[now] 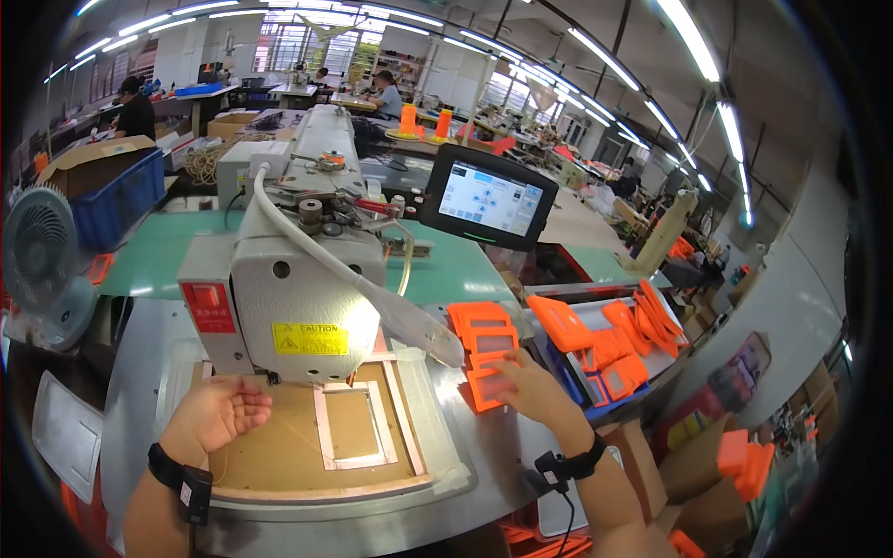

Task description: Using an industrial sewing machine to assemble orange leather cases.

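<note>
Orange windowed pieces [484,389] overlap in a row on the metal counter [507,456], right of the sewing machine [302,270]; at least 3, rectangular, greyish windows. Row's long axis runs away from wearer, far end slightly left. Two hands, well apart: right hand [535,386] at the nearest piece, can't tell if pinched; left hand [220,414] empty, fingers half-curled, over flat brown board [270,451] with pale strip edging. Two orange thread cones [408,119] behind.
</note>
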Demonstrator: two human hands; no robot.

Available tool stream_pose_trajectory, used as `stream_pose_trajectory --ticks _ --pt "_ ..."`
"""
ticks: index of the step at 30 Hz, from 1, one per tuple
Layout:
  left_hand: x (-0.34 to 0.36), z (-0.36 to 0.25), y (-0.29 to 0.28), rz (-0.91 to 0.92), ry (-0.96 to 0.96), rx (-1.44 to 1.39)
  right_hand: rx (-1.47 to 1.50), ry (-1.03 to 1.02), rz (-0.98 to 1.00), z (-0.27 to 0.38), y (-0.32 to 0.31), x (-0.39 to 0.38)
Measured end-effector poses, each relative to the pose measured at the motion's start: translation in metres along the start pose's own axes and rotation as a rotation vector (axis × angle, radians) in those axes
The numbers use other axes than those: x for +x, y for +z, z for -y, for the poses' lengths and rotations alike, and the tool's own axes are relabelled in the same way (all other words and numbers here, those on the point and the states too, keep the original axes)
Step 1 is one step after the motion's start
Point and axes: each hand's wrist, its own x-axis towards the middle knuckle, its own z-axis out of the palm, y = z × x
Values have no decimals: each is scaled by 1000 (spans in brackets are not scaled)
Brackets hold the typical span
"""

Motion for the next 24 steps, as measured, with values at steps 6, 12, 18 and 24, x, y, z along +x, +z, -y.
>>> stream_pose_trajectory --ticks 6,12,18,24 --pt "-12 -8 15 -94 177 -15 29 24 -27 4 2 1" --pt "-19 -24 6 -157 350 700 30 -18 -148 1 -22 -13" --pt "-43 -30 18 27 246 1149 173 -202 -306 49 -62 -23" --pt "-54 21 61 402 -82 732 410 -635 -314 122 4 -18"
